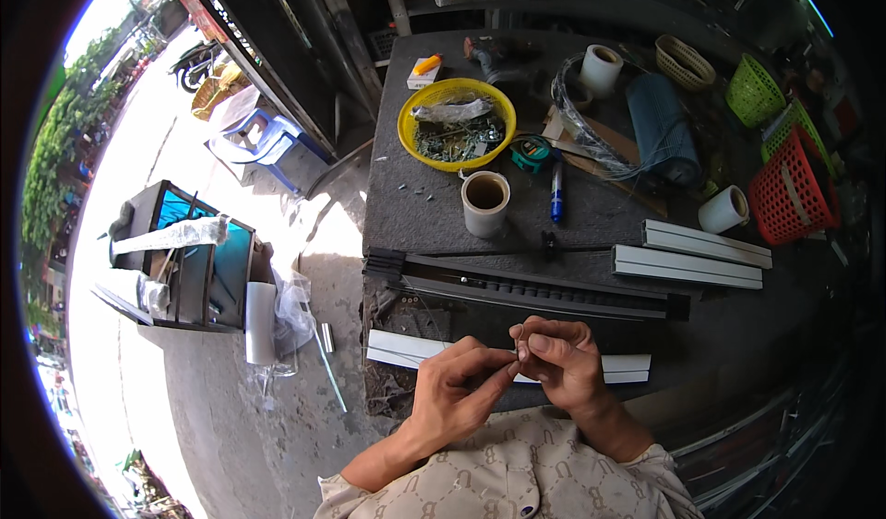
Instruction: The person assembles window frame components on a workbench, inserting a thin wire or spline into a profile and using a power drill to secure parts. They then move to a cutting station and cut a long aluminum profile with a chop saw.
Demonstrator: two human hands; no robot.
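Observation:
Close to my body, my left hand (459,385) and my right hand (569,364) meet with their fingertips pinched together. Whatever sits between them is too small and too covered by the fingers to name. Beneath the hands lies a white metal profile (399,347), its middle hidden by them. Just beyond is a long black slotted rail (554,290), lying across the table with dark blocks at both ends. Two shorter white grooved profiles (688,266) rest to the right.
Across the dark table (415,224) stand a yellow basket (406,131) of small hardware, a mug (484,219), a tape measure (530,153), a blue marker (556,191), a wire coil (591,141) and a red basket (784,187). Left, on the floor, stands a wrapped-part-topped rack (171,256).

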